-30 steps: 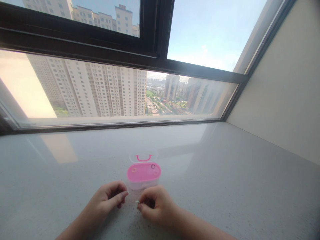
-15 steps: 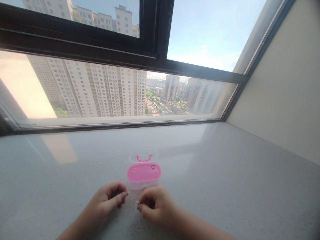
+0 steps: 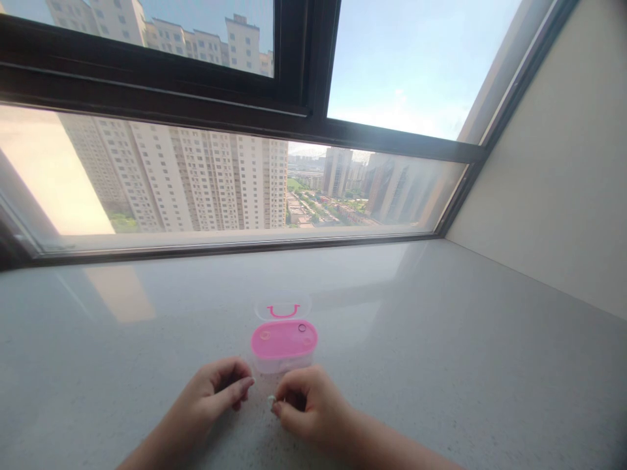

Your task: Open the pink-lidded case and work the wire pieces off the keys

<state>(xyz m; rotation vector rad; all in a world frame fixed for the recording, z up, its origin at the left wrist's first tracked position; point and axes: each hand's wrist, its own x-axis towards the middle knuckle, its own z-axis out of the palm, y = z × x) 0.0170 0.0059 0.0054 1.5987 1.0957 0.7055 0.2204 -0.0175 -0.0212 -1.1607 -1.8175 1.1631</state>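
A small oval pink box [image 3: 284, 344] stands on the grey stone sill [image 3: 441, 339], its clear lid [image 3: 283, 307] with a pink handle tipped open behind it. A tiny dark ring and a pale ring lie on the pink tray. My left hand [image 3: 215, 390] rests just in front and to the left of the box, fingers curled, thumb pressed to forefinger. My right hand [image 3: 306, 405] sits beside it, also curled, pinching a tiny pale object at its fingertips. Both hands lie on the sill, a small gap between them.
A large dark-framed window [image 3: 304, 98] runs along the back of the sill, with tall buildings outside. A beige wall [image 3: 558, 176] closes off the right side. The sill stretches wide to the left and right of the box.
The view has shifted slightly, so the box and hands sit a little lower and to the right. The hands hold the same pose.
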